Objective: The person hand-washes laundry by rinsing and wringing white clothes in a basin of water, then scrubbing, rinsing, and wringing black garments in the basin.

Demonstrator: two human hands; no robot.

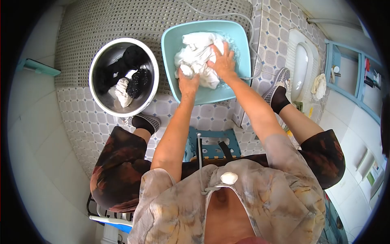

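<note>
In turquoise basin point(221, 96): my left hand point(188, 84) seemingly grips white cloth point(198, 42), right hand point(223, 63) splayed; hard shoves could slop water point(233, 44).

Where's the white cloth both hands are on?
In the head view, the white cloth is at upper centre, in the turquoise tub of water just right of the metal basin, with the left hand and right hand on it.
</note>
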